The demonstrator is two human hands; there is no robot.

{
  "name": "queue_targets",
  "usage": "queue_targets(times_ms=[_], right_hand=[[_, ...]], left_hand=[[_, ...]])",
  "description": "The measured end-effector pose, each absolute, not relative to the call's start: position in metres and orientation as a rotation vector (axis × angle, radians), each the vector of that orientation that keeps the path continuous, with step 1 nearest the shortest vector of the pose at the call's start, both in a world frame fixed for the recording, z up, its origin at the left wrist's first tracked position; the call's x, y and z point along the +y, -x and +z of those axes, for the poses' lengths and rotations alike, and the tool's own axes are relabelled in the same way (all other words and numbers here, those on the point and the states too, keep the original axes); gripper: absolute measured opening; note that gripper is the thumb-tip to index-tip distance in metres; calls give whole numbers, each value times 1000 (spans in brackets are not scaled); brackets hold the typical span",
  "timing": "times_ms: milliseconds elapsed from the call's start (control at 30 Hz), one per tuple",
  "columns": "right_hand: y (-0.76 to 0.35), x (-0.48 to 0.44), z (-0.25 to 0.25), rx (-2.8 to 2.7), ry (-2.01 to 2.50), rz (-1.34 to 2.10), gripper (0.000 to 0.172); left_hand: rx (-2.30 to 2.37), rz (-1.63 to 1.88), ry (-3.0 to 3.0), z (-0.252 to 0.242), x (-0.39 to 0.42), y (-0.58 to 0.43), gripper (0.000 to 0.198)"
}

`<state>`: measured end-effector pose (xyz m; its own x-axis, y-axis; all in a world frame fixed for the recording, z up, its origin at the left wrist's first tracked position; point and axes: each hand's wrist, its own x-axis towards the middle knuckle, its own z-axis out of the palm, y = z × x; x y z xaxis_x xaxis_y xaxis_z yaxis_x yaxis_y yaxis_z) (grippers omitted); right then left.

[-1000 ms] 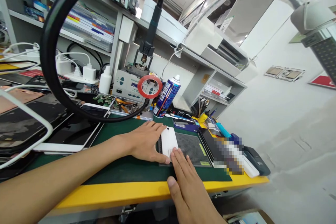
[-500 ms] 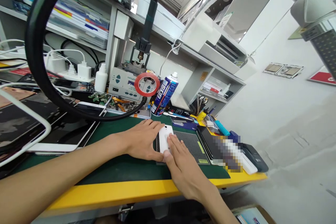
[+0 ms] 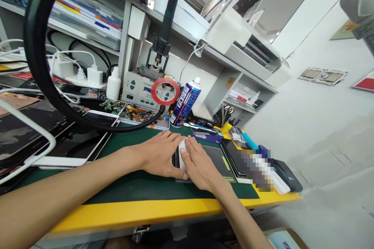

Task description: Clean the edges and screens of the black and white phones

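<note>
A white smartphone (image 3: 181,160) lies back side up on a dark, finely dotted pad (image 3: 217,157) on the green work mat. My left hand (image 3: 159,155) holds it from the left, fingers along its far left side and thumb by its near end. Across the phone's back lies my right hand (image 3: 201,165), fingers outstretched and close together, covering most of it. Only a narrow white strip shows between the two hands; the camera end is hidden under the right fingers.
A black hose (image 3: 37,46) loops over the left side. Behind stand a grey soldering unit (image 3: 143,89), a red tape roll (image 3: 165,91) and a blue spray can (image 3: 186,102). Tablets (image 3: 67,146) lie left. A dark flat device (image 3: 233,155) is right of the pad. The yellow table edge (image 3: 131,214) runs in front.
My right hand has slid away from me up the phone's back and now hides its camera end. My left hand stays at the phone's side. The view has shifted slightly.
</note>
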<state>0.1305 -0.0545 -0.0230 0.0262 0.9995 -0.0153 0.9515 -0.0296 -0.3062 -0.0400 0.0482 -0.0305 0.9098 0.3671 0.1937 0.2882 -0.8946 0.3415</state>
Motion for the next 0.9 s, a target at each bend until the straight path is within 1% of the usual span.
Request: queue_targets(times_ms=[233, 600, 900], right_hand=[[-132, -44, -29, -2009, 2055, 324, 77], [-132, -45, -35, -1960, 1998, 274, 74], [-132, -47, -37, -1954, 1984, 241, 72]], left_hand=[[504, 334, -2768, -29, 48, 39, 110], [484, 402, -2796, -30, 47, 39, 103], [506, 352, -2792, -27, 45, 39, 105]])
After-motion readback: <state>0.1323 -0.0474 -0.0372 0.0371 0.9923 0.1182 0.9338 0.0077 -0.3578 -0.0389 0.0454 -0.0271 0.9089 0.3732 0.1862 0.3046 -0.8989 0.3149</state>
